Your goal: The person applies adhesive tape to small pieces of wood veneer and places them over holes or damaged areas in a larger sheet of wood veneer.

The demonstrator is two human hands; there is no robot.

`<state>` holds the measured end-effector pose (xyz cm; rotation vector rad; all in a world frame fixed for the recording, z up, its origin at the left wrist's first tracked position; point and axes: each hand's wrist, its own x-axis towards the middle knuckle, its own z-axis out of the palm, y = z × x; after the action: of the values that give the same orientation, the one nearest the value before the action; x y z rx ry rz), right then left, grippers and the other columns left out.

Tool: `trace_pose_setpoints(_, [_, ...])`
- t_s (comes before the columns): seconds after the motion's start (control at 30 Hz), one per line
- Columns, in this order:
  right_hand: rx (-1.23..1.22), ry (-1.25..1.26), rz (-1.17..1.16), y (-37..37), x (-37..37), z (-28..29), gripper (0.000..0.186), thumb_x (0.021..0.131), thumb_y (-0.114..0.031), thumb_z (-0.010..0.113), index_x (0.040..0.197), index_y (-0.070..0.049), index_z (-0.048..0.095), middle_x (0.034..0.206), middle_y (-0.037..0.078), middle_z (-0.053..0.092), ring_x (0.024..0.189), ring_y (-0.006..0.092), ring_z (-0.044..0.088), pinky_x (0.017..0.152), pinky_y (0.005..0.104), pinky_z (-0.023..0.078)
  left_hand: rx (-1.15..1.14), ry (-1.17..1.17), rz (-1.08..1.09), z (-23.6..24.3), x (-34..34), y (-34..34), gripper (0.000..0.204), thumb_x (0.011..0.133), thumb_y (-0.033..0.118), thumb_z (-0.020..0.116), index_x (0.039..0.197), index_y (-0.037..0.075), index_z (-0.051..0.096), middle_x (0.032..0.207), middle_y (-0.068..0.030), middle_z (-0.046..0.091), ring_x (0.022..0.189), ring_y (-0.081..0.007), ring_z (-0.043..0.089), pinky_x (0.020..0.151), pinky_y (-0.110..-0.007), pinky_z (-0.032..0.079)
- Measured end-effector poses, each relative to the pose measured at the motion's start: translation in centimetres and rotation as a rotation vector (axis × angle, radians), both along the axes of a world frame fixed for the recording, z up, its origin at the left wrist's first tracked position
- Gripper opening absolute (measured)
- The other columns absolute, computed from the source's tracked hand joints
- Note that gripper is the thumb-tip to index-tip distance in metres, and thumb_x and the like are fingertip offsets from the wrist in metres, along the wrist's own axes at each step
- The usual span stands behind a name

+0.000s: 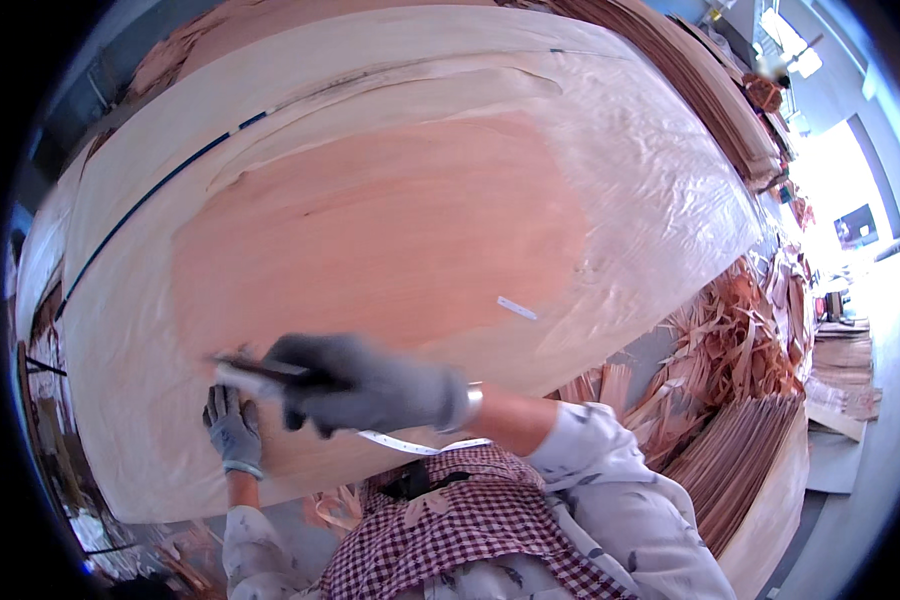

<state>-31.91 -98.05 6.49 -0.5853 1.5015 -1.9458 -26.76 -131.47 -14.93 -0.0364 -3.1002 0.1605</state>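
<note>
A large sheet of pale wood veneer (630, 160) lies in front of me, with a pinkish wood area (390, 230) in its middle. My left hand (234, 432), in a grey glove, rests flat on the sheet near its front left, fingers stretched out. Just above and to the right, my right hand (370, 385), gloved in grey and black, is closed round a slim dark tool (255, 368) blurred by motion; its kind cannot be made out. A white perforated tape (400, 443) runs below the right wrist toward my apron. One short tape piece (517, 307) sticks to the sheet.
Stacked veneer sheets (735, 470) stand at the lower right, beside a heap of torn veneer scraps (750, 330). More veneer stacks (680, 70) line the far right. A dark blue strip (160, 190) curves along the sheet's far left, and a split edge (540, 80) shows at the back.
</note>
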Motion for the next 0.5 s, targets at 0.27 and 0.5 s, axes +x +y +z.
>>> trace_pose_setpoints(0.27, [0.387, 0.019, -0.909, 27.4, 9.6, 1.8, 0.027, 0.086, -0.008, 0.056, 0.111, 0.001, 0.050, 0.081, 0.011, 0.064, 0.055, 0.0089, 0.057, 0.048, 0.0208, 0.047, -0.034, 0.009, 0.046, 1.5, 0.4, 2.9, 0.053, 0.092, 0.033, 0.042, 0.139, 0.012, 0.032, 0.143, -0.0128, 0.032, 0.128, -0.0343, 0.032, 0.104, -0.047, 0.024])
trace_pose_setpoints(0.5, [1.180, 0.200, -0.997, 37.4, 13.7, 1.4, 0.011, 0.083, -0.008, 0.057, 0.091, -0.002, 0.062, 0.058, 0.000, 0.055, 0.048, 0.0048, 0.047, 0.044, 0.0219, 0.037, 0.227, 0.140, -0.258, 2.8, 1.4, 13.9, 0.045, 0.087, 0.027, 0.049, 0.127, 0.008, 0.046, 0.135, -0.0132, 0.041, 0.127, -0.0330, 0.034, 0.103, -0.046, 0.027])
